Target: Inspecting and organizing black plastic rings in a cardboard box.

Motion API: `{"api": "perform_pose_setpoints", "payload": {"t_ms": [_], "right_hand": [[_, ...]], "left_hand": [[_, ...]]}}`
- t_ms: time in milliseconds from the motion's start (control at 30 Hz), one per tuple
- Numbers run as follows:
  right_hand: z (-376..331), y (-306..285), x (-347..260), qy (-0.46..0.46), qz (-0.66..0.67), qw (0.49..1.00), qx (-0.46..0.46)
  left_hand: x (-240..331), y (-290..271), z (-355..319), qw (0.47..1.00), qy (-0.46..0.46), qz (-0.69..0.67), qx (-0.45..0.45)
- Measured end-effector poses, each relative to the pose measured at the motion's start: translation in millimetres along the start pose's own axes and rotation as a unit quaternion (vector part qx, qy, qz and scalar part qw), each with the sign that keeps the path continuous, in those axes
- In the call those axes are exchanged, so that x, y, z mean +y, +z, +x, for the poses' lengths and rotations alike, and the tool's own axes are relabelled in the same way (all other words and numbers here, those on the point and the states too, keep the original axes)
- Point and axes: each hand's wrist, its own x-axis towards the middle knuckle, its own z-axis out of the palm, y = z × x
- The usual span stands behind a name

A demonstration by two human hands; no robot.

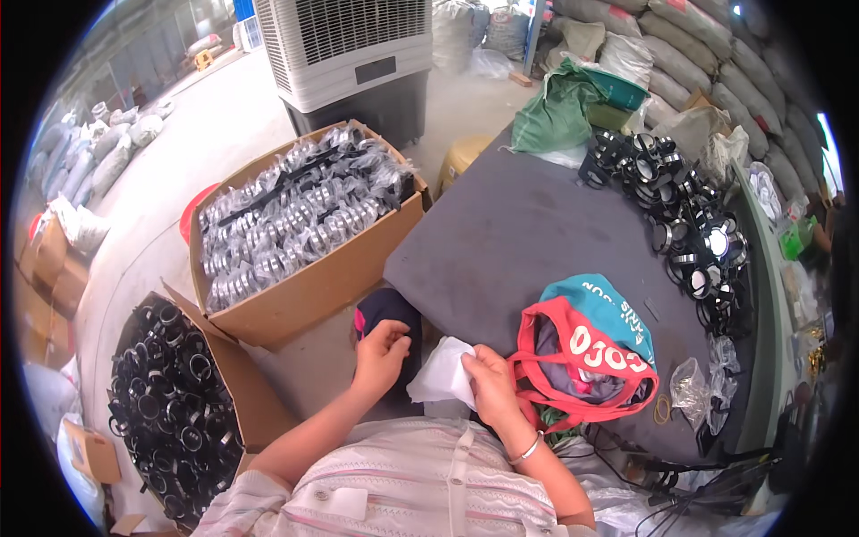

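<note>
While the white sheet (440, 372) is hanging in front of the person's belly, the right hand (492, 383) is gripping it by its right side, thumb and fingers pressing on it. I cannot tell if it is cloth or paper. One side is being held, perhaps so the rest is hanging loose and easy to turn. The left hand (380, 358) is floating near the sheet, on its left, with fingers bending in; I cannot tell if they are pinching something tiny.

Just right of the right hand, a red and blue bag (586, 345) is sitting on the near part of the gray table (483, 233), maybe for easy reach. Its straps are looping toward that hand and could be catching a finger. At the far right, a pile of black parts (707, 246) is lying along the table's side, so the most room for moving is opening over the table's middle.

Left of the table, a big box (331, 291) is holding wrapped parts in rows, probably to fit more in. Nearer, a second box (233, 376) is holding loose black parts, and its wall is giving the left elbow less room.
</note>
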Motion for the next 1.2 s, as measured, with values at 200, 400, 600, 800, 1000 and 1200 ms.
{"api": "perform_pose_setpoints", "payload": {"t_ms": [200, 400, 600, 800, 1000, 1200], "right_hand": [[-8.2, 30.7, 14.2, -0.203, -0.377, 0.9, -0.087], [-17.1, 53.1, 7.2, -0.448, -0.593, 0.626, -0.236], [-21.1, 75.3, -26.4, -0.556, -0.592, 0.519, -0.267], [-18.5, 94.3, -50.7, -0.601, -0.597, 0.432, -0.309], [-18.8, 118.8, -71.4, -0.579, -0.639, 0.399, -0.312], [-16.5, 115.6, -69.1, -0.635, -0.6, 0.412, -0.258]], "left_hand": [[-4.4, 16.1, -22.0, 0.852, -0.35, -0.354, -0.164], [-0.1, 4.9, -12.6, 0.715, -0.324, -0.591, -0.187], [18.9, -11.0, -10.6, 0.68, -0.308, -0.638, -0.191], [39.7, -16.3, -7.3, 0.667, -0.265, -0.661, -0.218], [38.3, -17.3, 0.0, 0.663, -0.229, -0.668, -0.247], [14.9, -17.6, 8.0, 0.675, -0.212, -0.683, -0.182]]}}
